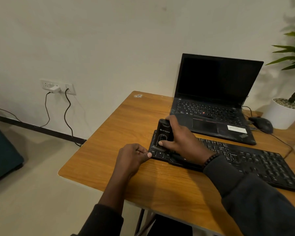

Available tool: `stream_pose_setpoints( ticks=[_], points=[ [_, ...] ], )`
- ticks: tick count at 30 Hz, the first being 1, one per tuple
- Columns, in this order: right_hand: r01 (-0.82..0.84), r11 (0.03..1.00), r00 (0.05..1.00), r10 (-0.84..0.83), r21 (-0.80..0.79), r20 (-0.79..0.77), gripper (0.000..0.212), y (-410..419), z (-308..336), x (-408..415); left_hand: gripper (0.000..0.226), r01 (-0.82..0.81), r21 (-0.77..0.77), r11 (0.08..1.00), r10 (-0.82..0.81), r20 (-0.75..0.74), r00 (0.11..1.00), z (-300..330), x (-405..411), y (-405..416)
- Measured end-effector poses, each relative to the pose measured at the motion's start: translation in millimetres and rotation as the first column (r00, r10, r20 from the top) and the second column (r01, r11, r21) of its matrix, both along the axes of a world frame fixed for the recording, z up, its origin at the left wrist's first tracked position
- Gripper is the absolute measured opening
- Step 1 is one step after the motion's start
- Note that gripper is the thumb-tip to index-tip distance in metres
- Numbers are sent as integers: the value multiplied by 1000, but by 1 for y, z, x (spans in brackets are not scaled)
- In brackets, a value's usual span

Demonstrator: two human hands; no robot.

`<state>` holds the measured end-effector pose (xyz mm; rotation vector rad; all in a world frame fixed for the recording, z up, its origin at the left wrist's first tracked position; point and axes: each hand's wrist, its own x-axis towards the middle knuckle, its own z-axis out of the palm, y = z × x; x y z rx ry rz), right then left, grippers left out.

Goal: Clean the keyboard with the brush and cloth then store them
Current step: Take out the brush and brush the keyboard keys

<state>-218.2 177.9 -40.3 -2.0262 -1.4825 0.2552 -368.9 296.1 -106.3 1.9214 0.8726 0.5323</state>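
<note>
1. Gripping the black brush [164, 133] with our right hand [180, 142], we have the fingers curled over its top and far side, and the thumb pressed against the oval part on its front.
2. We hold that brush upright on the left end of the black keyboard [245, 160], its lower end down on the keys there; whether bristles touch the keys we cannot tell, since the hand and the dark body hide them.
3. Our left hand [134, 155] is curled, with the thumb tip pressed on the near left corner of the keyboard, beside the Ctrl key; the other fingers are folded under and seem to grip the edge, though we cannot see them clearly.
4. We see the keyboard lying slantwise on the wooden table [109, 142], running from the middle toward the right near edge, with our right sleeve [245, 193] crossing over its middle.
5. Behind the keyboard an open laptop [216, 99] stands with a dark screen, its front edge just beside the keyboard's far edge.
6. To the right of the laptop we see a dark mouse [261, 125], and beyond it a white pot [279, 114] with a green plant.
7. On the wall to the left, a socket plate [58, 86] carries a white plug and two dark cords hanging down.
8. We see no cloth clearly in this head view.
</note>
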Motion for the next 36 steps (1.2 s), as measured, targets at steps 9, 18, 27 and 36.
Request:
stream_pose_setpoints(
  ticks=[9,18,27,36],
  points=[
    [-43,997,999,42,-61,-23,58,-7,0,7,16,0,2,1000,0,2,1000,1,-1,-1],
    [2,1000,994,-4,27,105,52,11,-9,-10,14,4,-21,1000,-4,15,1000,1,-1,-1],
    [95,994,937,-72,50,-343,51,-1,-11,0,14,11,-25,1000,-10,11,1000,-1,-1,0],
    [197,976,702,-74,94,-708,63,-10,-20,8,15,11,-22,1000,-11,10,1000,0,-1,-1]
  ],
)
